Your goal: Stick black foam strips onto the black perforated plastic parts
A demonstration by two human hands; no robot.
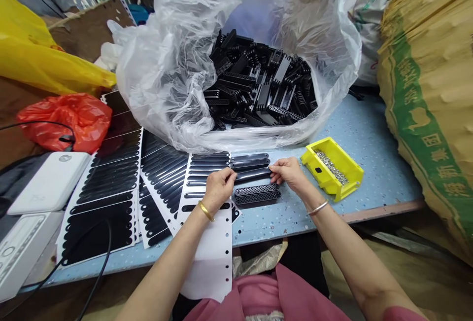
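Between my two hands a glossy black adhesive strip (253, 175) is stretched flat just above the table. My left hand (219, 189) pinches its left end, over a white sheet of black stickers (207, 169) with several strips peeled off its lower part. The right end is pinched by my right hand (290, 173), thumb against index finger. Just beyond the strip lie smooth black bars (250, 161) side by side. Nearer to me are black bars with a perforated pattern (257, 194). Whether the strip touches a bar beneath it, I cannot tell.
A large clear plastic bag (177, 79) full of black plastic parts (258, 84) stands behind. To the right are a yellow bin (332, 165) of small metal pieces and a big woven sack (424, 89). More sticker sheets (99, 212), a white power bank (48, 183) and a red bag (66, 121) lie left.
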